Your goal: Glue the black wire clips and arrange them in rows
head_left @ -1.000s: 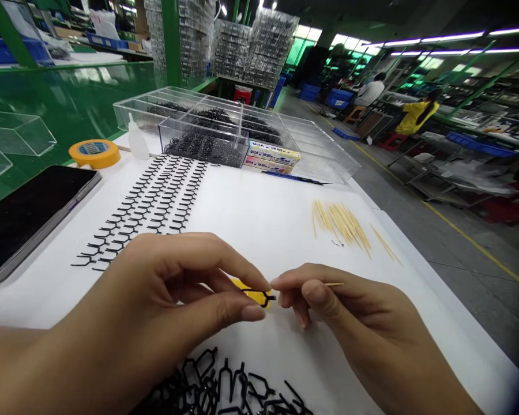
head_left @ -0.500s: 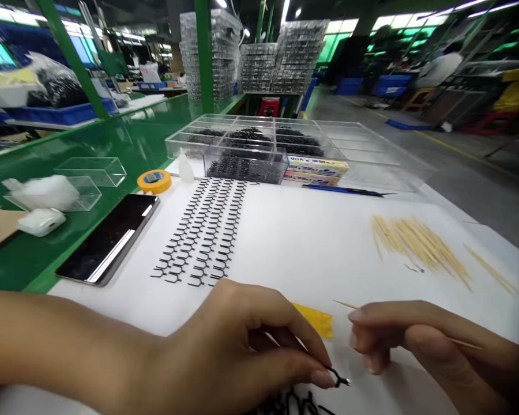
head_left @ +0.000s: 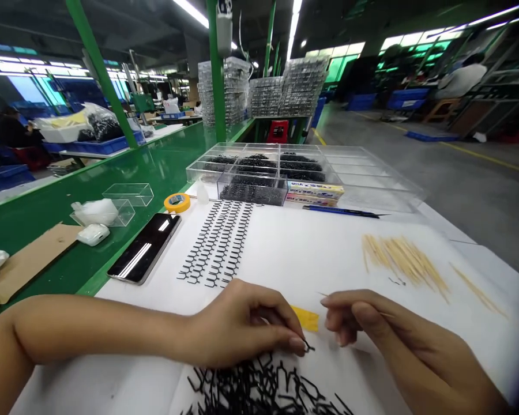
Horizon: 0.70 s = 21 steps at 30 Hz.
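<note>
My left hand (head_left: pixel 242 325) pinches a small black Y-shaped piece (head_left: pixel 310 347) between thumb and index finger, its forked end sticking out. Just to the right, my right hand (head_left: pixel 380 328) grips a thin wooden toothpick (head_left: pixel 322 294), its tip pointing left, apart from the black piece. Below my left hand lies a loose heap of black Y-shaped pieces (head_left: pixel 251 389). A strip of yellow tape (head_left: pixel 307 318) is on the white sheet between the hands. Beyond my left hand, similar black pieces (head_left: pixel 220 248) lie in neat rows.
Loose toothpicks (head_left: pixel 409 262) lie to the right. Behind stand a clear compartment box (head_left: pixel 358 167) with black pieces, small cartons (head_left: pixel 313 193) and a blue pen-like tool (head_left: pixel 341 211). A phone (head_left: pixel 145 248), an orange tape roll (head_left: pixel 177 202) and a white case (head_left: pixel 93 234) are left.
The view has tilted up and pulled back, bringing more of the loose heap into sight. Both hands keep their holds and remain close together.
</note>
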Each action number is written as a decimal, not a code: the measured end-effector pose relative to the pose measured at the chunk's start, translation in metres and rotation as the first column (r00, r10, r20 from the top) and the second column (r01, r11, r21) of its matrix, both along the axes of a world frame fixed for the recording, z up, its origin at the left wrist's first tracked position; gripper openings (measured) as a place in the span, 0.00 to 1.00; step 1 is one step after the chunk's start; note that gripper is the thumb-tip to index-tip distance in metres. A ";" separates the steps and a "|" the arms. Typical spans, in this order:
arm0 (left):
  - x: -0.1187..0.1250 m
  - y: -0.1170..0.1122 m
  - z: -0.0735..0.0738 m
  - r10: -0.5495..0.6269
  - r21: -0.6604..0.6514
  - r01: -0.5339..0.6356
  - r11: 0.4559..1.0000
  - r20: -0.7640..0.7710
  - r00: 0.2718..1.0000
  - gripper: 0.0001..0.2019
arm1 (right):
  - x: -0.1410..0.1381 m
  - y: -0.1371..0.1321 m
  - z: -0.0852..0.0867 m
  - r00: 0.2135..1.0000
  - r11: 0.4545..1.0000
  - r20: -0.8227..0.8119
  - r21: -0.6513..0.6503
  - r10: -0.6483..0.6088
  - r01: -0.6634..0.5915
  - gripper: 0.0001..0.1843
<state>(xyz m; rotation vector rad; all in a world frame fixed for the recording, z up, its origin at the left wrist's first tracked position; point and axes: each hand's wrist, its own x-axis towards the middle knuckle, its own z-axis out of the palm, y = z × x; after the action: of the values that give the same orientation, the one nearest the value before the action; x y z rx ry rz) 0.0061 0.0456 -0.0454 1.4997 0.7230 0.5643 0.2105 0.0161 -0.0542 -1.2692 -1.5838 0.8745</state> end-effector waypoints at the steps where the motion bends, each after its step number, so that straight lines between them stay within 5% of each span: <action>1: -0.001 0.000 0.000 0.000 0.007 0.000 1.000 -0.002 1.000 0.08 | -0.001 0.001 0.003 0.999 0.999 -0.006 0.002 0.032 -0.032 0.15; 9: -0.003 0.006 -0.014 0.045 0.118 -0.041 0.992 -0.036 0.998 0.09 | -0.003 0.006 0.005 0.986 0.982 -0.020 0.096 0.164 -0.161 0.15; 17: -0.002 0.012 -0.020 0.075 0.218 -0.047 0.975 -0.120 0.990 0.10 | 0.002 0.010 -0.003 0.990 0.979 0.010 0.151 0.140 -0.140 0.12; 21: 0.000 0.008 -0.016 0.205 0.310 -0.154 0.938 -0.138 0.969 0.10 | 0.004 0.012 -0.005 0.988 0.979 0.009 0.139 0.152 -0.152 0.13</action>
<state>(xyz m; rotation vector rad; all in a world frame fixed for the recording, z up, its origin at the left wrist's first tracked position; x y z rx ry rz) 0.0061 0.0536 -0.0613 1.7883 0.9461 0.7154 0.2150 0.0285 -0.0592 -1.0601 -1.7264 0.8429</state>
